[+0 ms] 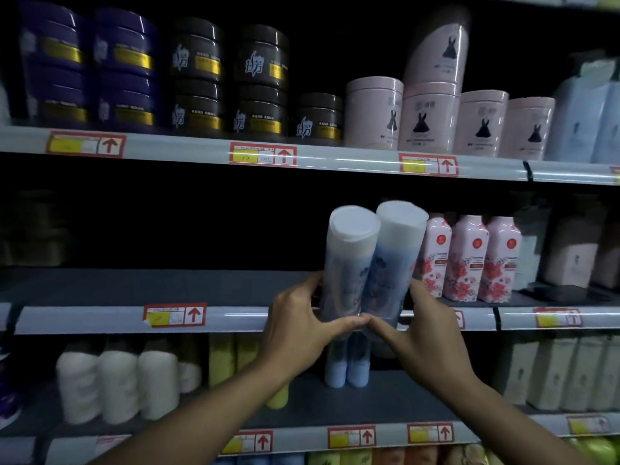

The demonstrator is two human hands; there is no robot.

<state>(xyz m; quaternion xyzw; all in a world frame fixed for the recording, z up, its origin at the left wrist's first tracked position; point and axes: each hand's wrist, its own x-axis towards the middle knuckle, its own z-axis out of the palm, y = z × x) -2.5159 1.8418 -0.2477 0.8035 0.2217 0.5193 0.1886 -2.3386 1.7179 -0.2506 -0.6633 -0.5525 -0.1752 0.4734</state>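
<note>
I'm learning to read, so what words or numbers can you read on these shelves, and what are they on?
"拉芳": white mark on the dark jars.
Price tags: red up arrows; print too blurred to read.
Blue bottles, pink bottles, pink tubs: labels too blurred to read.

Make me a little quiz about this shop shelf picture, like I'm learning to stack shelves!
1. True or false: the left hand and the right hand together hold two blue-and-white bottles.
2. Pick one: what stands on the middle shelf, just to the right of the held bottles?
A. purple jars
B. pink flowered bottles
C. yellow bottles
3. Count: how many pink flowered bottles show in that row?

Key: 1 true; 2 B; 3 three.
</note>
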